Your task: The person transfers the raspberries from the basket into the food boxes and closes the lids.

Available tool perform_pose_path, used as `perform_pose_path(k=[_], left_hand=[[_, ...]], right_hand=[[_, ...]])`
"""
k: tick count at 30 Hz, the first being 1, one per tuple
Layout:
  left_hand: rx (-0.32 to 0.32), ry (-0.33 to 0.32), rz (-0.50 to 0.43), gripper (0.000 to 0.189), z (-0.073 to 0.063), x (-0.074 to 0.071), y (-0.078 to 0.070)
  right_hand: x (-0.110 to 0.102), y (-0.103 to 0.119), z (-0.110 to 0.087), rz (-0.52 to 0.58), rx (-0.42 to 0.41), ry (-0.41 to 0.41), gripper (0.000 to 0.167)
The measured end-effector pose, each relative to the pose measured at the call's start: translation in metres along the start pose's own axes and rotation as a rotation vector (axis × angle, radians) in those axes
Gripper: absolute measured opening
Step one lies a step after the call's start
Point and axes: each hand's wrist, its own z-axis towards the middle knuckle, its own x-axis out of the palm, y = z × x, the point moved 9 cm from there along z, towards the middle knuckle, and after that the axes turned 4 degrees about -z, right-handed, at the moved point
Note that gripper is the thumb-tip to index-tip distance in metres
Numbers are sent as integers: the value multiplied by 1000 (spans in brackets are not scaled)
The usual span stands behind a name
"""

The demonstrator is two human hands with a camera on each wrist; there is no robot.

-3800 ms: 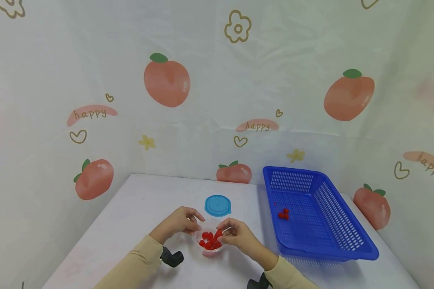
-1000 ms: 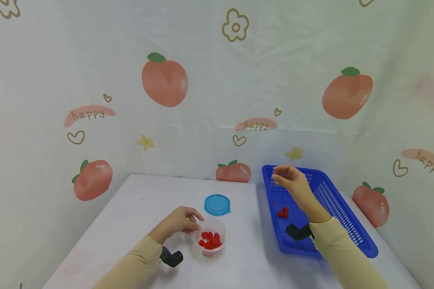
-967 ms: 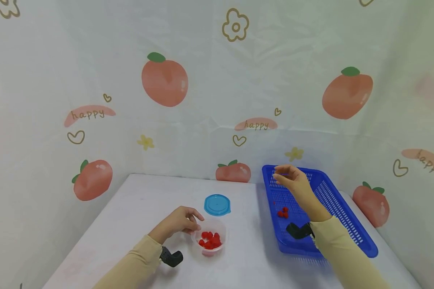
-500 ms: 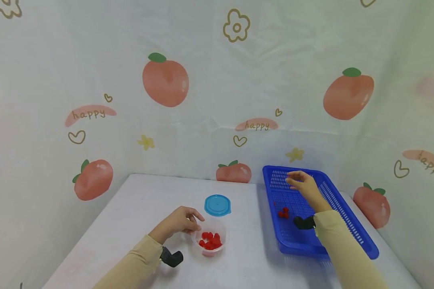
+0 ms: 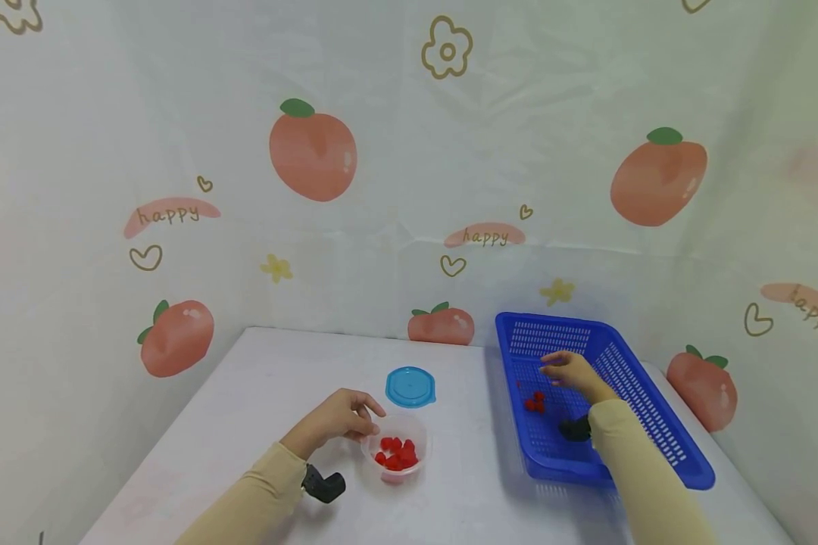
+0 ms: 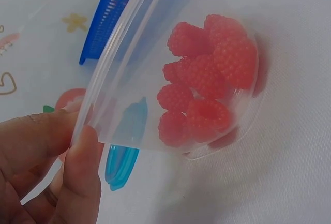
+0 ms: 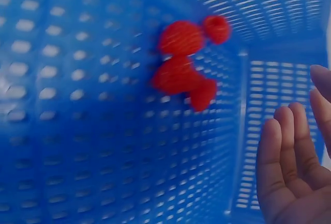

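Left of the basket (image 5: 559, 471), our left fingers (image 6: 81, 167) pinch the tub (image 5: 412, 429) by its rim, probably so it won't slide; over the basket, our right fingers (image 7: 271, 146) hang loose near raspberries (image 7: 181, 39).

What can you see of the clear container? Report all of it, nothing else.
The clear container is a rounded, see-through tub, by its look plastic, with a lipped rim. It stands upright and uncovered on the white table, left of the blue basket in the head view. Red raspberries lie in its bottom, leaving the upper walls bare. The left hand pinches its rim.
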Motion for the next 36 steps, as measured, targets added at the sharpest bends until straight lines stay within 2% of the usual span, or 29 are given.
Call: perform_pose_path(k=[5,14,24,28,31,36], left_hand=[[2,-7,16,22,0,-1,0],[-2,-5,21,22,1,0,1],[12,1,16,22,1,0,0],[14,1,19,22,0,0,0],[10,1,18,22,0,1,0],[8,-2,10,22,0,1,0]], right_hand=[[11,-8,2,-61,34,63,36],[27,-13,-2,-263,116,143,28],[31,-26,2,-311,160,140,11],[30,-23,1,-308,156,149,7],[29,-20,1,-287,123,184,6],[17,-15,0,-142,99,141,18]])
